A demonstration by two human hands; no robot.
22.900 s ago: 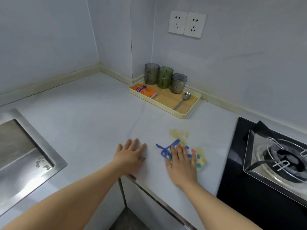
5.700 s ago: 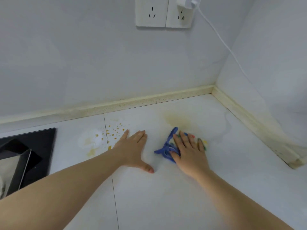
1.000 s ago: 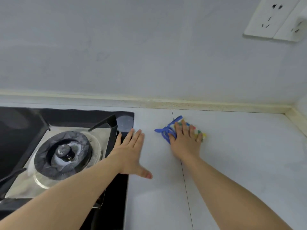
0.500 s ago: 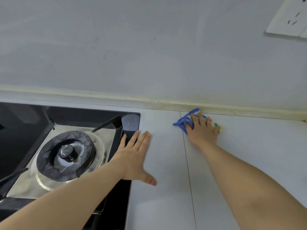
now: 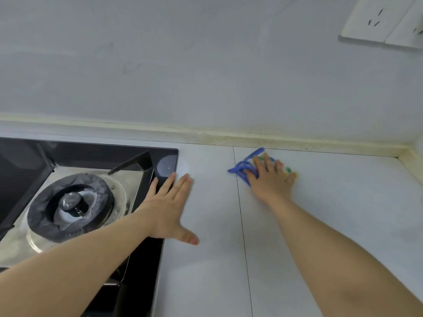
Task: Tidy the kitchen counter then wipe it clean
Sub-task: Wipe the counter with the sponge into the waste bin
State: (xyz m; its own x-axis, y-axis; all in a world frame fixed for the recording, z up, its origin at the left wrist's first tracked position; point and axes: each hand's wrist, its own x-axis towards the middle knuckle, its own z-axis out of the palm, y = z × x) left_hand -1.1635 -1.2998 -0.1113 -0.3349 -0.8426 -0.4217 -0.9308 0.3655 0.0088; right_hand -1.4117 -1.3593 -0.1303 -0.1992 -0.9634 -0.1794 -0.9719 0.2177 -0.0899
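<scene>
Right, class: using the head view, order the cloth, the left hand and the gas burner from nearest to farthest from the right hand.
1. Cloth: directly under the right hand, touching it.
2. Left hand: to its left, mid-frame.
3. Gas burner: far left, beyond the left hand.

The cloth [image 5: 245, 168] is white with blue stripes and green, yellow and red dots. The desk [image 5: 332, 202] is pale grey, the hob [image 5: 146, 266] glossy black, the backsplash strip [image 5: 206, 133] cream.

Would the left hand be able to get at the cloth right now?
Probably yes: only bare counter lies between the left hand and the cloth, though the right hand covers most of it.
</scene>
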